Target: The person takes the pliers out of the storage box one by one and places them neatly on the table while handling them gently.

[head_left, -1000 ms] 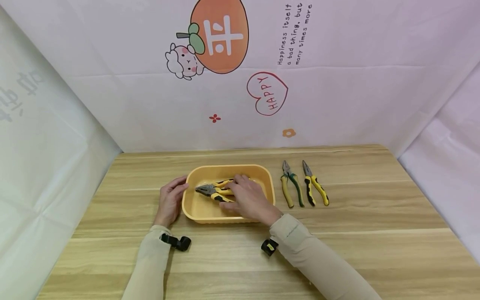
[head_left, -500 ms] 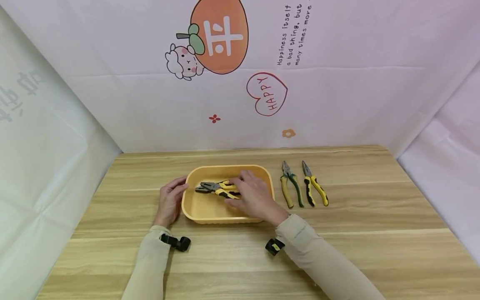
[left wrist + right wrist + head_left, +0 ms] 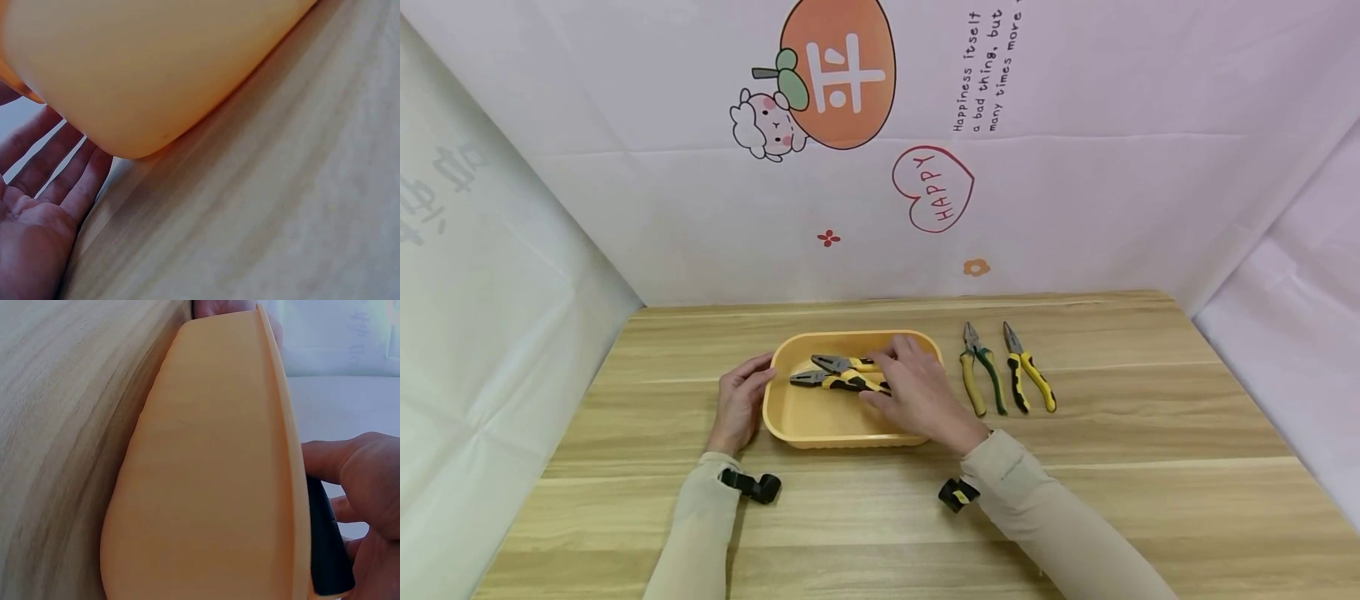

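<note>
A yellow plastic tray (image 3: 820, 421) sits on the table, with two pairs of combination pliers inside. My right hand (image 3: 917, 387) reaches over it and grips the yellow-and-black handles of the farther pliers (image 3: 831, 363); their ends are hidden under the hand. In the right wrist view, a black handle (image 3: 328, 540) shows between thumb and fingers beside the tray's rim. The nearer pliers (image 3: 808, 379) lie below, handles toward the right hand. At the tray's left end my left hand (image 3: 741, 404) rests its extended fingers (image 3: 87, 181) against the wall, thumb at the rim.
Right of the tray lie green-handled combination pliers (image 3: 981, 367) and yellow-and-black long-nose pliers (image 3: 1026, 367), side by side. A white printed cloth (image 3: 737, 225) hangs behind the wooden table (image 3: 850, 517), with more cloth at both sides.
My right hand has drawn the farther pliers right and slightly away from me, off the nearer pair, which now shows more. My left hand has stayed at the tray's end.
</note>
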Motion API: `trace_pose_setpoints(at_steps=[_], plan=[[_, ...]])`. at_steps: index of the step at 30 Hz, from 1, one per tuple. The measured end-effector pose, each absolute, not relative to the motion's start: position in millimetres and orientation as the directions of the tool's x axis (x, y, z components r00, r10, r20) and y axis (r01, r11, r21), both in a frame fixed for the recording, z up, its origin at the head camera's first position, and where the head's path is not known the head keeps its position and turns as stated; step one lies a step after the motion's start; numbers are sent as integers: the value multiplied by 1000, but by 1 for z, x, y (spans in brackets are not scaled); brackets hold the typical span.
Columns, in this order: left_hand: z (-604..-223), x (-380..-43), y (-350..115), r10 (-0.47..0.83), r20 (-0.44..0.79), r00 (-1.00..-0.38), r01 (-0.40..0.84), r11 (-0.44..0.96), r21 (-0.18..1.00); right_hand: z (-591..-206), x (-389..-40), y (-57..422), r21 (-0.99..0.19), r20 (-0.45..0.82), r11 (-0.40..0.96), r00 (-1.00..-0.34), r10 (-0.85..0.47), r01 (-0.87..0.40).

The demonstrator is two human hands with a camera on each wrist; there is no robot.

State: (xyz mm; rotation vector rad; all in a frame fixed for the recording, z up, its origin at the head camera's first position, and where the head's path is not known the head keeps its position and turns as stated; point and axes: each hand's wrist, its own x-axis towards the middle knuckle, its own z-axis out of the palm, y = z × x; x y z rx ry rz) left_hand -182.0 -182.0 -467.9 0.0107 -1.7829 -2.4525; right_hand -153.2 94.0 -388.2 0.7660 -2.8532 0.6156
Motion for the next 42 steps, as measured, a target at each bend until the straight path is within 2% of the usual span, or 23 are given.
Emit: trace_pose_setpoints(at_steps=[9, 29, 42], plan=[[-468, -181, -182, -90, 62, -994, 87, -307, 948, -386, -153, 100, -334, 260, 799, -864, -431, -499], [-468, -182, -183, -92, 46, -995, 72, -306, 949, -369, -147, 127, -412, 300, 807, -899, -319, -424], [-468, -183, -183, -95, 49, -994, 75, -298, 952, -362, -145, 154, -475, 264, 813, -936, -235, -338]])
